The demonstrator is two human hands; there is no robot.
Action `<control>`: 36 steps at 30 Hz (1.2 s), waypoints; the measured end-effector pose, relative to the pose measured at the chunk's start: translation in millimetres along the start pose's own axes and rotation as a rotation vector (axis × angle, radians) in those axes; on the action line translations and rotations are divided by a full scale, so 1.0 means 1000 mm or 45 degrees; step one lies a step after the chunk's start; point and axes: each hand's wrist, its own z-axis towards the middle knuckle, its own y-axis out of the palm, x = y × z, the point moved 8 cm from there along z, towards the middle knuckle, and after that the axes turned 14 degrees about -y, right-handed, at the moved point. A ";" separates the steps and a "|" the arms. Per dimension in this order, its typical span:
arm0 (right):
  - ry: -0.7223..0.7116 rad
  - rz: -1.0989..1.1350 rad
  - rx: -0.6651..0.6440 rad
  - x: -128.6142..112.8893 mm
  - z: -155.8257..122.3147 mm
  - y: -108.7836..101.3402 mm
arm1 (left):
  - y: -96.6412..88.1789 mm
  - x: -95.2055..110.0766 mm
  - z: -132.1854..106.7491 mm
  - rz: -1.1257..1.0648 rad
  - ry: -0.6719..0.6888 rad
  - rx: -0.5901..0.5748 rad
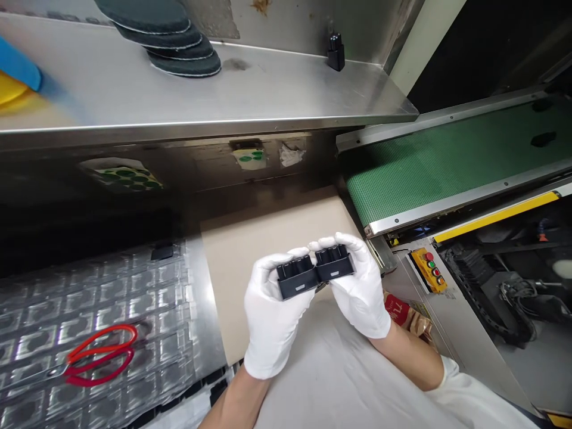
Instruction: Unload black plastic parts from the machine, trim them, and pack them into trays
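Both of my hands wear white gloves and are raised over a beige cardboard sheet (263, 256). My left hand (272, 310) grips a black plastic connector housing (297, 275), and my right hand (357, 286) grips a second, matching housing (334, 262). The two housings meet end to end between my fingers, with their open cavities facing up. My palms and part of each housing's underside are hidden.
To the left lie stacked clear blister trays (93, 316) with red-handled scissors (100, 356) on them. A green conveyor belt (451, 161) runs at the right, beside a yellow push-button box (428, 269). A stainless shelf (201, 98) overhangs the far side.
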 end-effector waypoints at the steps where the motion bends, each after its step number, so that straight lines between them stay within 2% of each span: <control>1: -0.051 -0.127 -0.032 -0.005 0.001 0.000 | -0.001 0.004 -0.001 0.046 0.041 0.032; 4: -0.324 -0.620 -0.346 -0.022 0.004 0.012 | -0.002 0.015 -0.003 0.241 0.162 0.133; 7: -0.598 -0.942 -0.707 -0.026 0.001 0.028 | 0.001 0.016 0.001 0.347 0.198 0.088; 11: -0.673 -1.092 -0.814 -0.014 -0.004 0.027 | 0.001 0.004 0.009 0.281 0.096 0.008; 15: -0.706 -1.054 -0.735 -0.008 -0.013 0.020 | 0.010 -0.022 0.013 0.160 -0.221 -0.216; 17: -0.633 -0.969 -0.650 -0.005 -0.015 0.013 | 0.013 -0.029 0.011 0.155 -0.327 -0.314; 18: -0.566 -0.919 -0.593 -0.004 -0.015 0.008 | 0.012 -0.031 0.010 0.161 -0.351 -0.314; 21: -0.352 -0.804 -0.378 -0.003 -0.011 -0.012 | -0.001 -0.027 0.009 0.208 -0.323 -0.136; 24: -0.264 -0.768 -0.310 -0.009 -0.005 -0.021 | -0.012 -0.015 0.005 0.296 -0.228 0.032; 27: -0.273 -0.751 -0.361 -0.016 0.001 -0.020 | -0.016 -0.005 0.004 0.353 -0.160 0.071; 29: -0.247 -0.715 -0.344 -0.013 0.004 -0.022 | -0.018 -0.009 0.008 0.362 -0.202 0.030; 31: -0.142 -0.633 -0.278 0.002 0.006 -0.029 | -0.018 -0.025 0.017 0.301 -0.307 -0.086; 33: 0.013 -0.516 -0.180 0.027 0.005 -0.040 | -0.020 -0.056 0.030 0.109 -0.483 -0.216; 34: 0.096 -0.463 -0.122 0.041 0.002 -0.047 | -0.024 -0.075 0.036 -0.044 -0.605 -0.241; 36: 0.262 -0.401 0.001 0.071 -0.006 -0.064 | -0.036 -0.118 0.045 -0.353 -0.860 -0.180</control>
